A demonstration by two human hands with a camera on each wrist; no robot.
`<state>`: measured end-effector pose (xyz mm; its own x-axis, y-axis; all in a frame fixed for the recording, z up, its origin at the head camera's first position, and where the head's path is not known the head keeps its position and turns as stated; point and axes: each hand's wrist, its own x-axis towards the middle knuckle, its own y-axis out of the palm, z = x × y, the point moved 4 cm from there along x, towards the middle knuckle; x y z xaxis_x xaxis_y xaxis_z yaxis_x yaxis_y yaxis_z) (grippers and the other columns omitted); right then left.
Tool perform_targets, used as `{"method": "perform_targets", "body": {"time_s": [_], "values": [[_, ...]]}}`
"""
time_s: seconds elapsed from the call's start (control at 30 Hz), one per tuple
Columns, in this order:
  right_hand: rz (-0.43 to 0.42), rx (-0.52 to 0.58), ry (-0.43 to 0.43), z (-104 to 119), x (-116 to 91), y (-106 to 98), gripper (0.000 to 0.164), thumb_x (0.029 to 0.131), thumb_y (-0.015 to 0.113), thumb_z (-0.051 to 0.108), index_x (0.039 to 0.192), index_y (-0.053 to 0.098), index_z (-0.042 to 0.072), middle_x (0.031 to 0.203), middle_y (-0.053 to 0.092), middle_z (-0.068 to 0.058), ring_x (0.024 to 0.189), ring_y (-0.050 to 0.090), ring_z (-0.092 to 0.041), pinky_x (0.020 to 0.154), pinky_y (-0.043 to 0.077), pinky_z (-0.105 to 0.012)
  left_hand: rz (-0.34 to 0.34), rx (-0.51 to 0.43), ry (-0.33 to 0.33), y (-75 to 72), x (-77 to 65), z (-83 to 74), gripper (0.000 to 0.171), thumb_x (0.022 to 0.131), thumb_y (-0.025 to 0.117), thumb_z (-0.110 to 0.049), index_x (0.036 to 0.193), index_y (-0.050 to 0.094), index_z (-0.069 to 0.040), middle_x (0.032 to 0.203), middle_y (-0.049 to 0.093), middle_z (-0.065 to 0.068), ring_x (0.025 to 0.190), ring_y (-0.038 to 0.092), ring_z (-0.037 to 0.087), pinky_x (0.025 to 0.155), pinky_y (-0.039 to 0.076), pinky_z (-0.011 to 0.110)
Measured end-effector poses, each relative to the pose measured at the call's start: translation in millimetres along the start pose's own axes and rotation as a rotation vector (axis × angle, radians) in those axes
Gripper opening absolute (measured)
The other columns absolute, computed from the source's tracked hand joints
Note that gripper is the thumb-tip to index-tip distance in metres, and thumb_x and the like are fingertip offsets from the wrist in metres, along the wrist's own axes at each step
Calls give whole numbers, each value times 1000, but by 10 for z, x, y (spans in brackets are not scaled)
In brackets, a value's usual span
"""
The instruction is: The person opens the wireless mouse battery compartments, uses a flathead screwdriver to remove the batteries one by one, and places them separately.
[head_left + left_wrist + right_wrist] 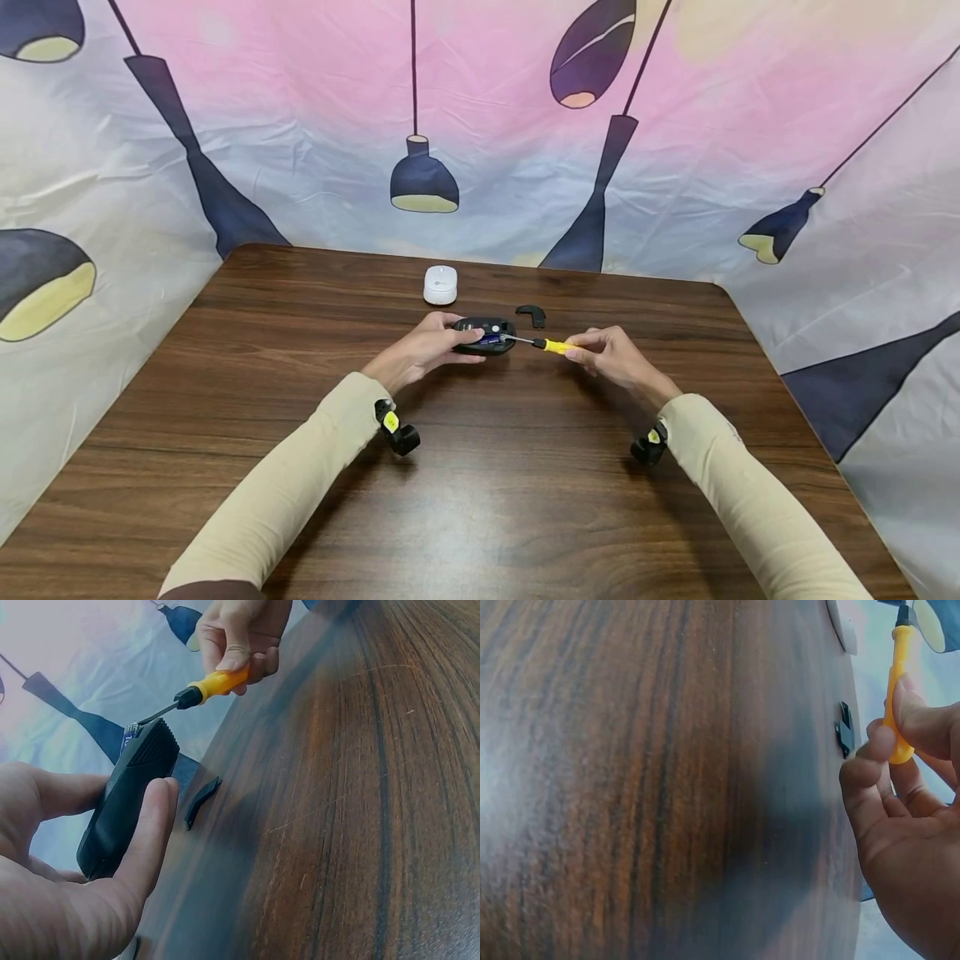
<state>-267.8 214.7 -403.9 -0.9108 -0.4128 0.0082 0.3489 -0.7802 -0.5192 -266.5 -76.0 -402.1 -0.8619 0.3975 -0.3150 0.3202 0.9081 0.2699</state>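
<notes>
My left hand (429, 348) grips a black computer mouse (124, 806) above the table, its underside facing up and its battery bay uncovered. Inside the bay a blue battery (491, 339) shows, partly covered by my thumb. My right hand (611, 358) pinches the yellow handle of a screwdriver (557, 346). The metal shaft reaches left, and its tip is at the bay's right end, beside the battery; whether it touches cannot be made out. In the right wrist view, thumb and fingers close round the yellow handle, while the tip is out of frame.
A curved black cover piece (534, 314) lies on the wooden table (465, 467) just behind the screwdriver. Farther back on the left stands a white mouse (440, 285). Printed cloth (330, 158) hangs behind the table's far edge.
</notes>
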Motion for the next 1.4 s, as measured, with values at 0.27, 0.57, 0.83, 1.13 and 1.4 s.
{"method": "perform_targets", "body": {"time_s": [0.27,0.57,0.83,1.13,1.4], "values": [[-28,-81,-9,72,-29,-106,21,97,70,12,112,76,-1,102,67,-14,79,49,-24,63,46,-24,-8,7,-5,2,-12,-4,48,100,58,3,142,37,14,143,42,30,120,58,36,96,58,42],[-24,-158,-16,73,-67,-215,22,98,70,14,113,75,-1,107,70,-17,81,57,-26,65,50,-24,-2,17,-11,-10,-27,6,47,100,57,3,141,37,15,142,42,31,116,60,36,96,58,40],[-34,-210,4,42,-94,-292,21,98,69,9,112,73,-5,102,68,-19,73,62,-37,55,55,-31,5,14,-17,0,-30,17,48,100,57,3,142,36,14,143,42,30,122,57,37,96,58,40],[-34,-243,94,-49,-137,-357,23,100,66,8,115,69,-9,99,69,-24,68,69,-30,62,63,-42,1,-19,-26,-13,-32,56,52,101,59,0,145,34,11,145,40,29,124,56,38,98,57,43],[-50,-226,165,-129,-154,-397,24,100,64,6,112,66,-14,94,70,-24,70,70,-25,64,64,-37,13,2,-31,-7,-38,70,51,101,55,3,145,31,11,147,38,30,129,51,40,99,56,43]]}}
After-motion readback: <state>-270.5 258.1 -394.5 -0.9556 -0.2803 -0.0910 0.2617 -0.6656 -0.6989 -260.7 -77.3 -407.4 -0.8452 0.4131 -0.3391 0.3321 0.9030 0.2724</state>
